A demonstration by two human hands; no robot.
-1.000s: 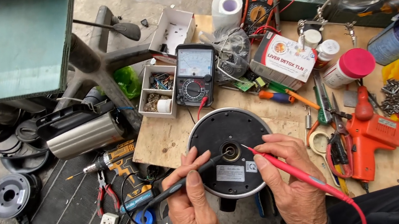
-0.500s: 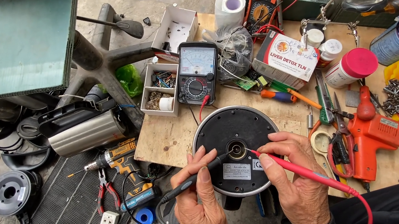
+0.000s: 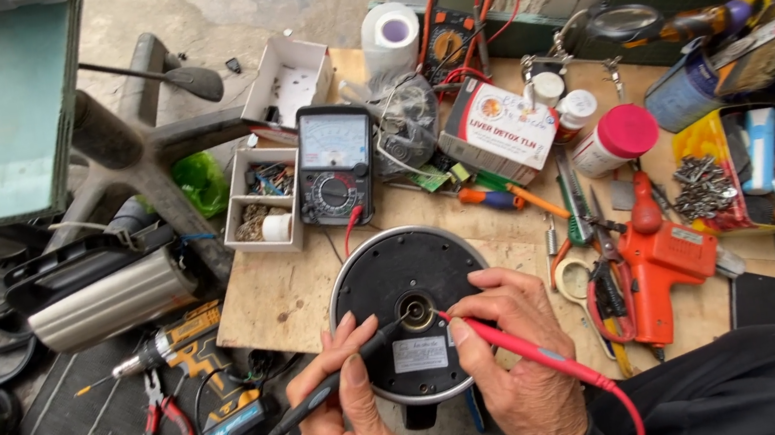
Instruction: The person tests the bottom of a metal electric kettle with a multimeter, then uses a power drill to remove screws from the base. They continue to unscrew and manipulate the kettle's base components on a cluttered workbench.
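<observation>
The left hand [image 3: 346,425] has its grip narrow around a slim black test probe [image 3: 340,381], and the right hand [image 3: 520,370] has its grip pinched the same way around a slim red test probe [image 3: 528,354]. Each probe's long axis runs from its hand up and inward, the black one slanting right, the red one slanting left, so the two tips meet from opposite sides at the small round metal socket [image 3: 416,311] in the centre of a round black plastic appliance base with a silver rim [image 3: 386,278]. That base lies flat on the near edge of the pale plywood counter [image 3: 268,305], directly ahead of both hands. Both sets of fingers rest on it, and neither hand is clearly the nearer to the socket.

Just beyond the base stands one black analogue meter with a pale dial [image 3: 333,165], and farther back one dark digital meter with an orange dial [image 3: 450,17], so two meters in all. To the right lies one orange soldering gun [image 3: 661,255]. To the left, off the counter on the floor, lie one yellow-and-black cordless drill [image 3: 183,342] and one brushed-steel kettle body [image 3: 106,297].
</observation>
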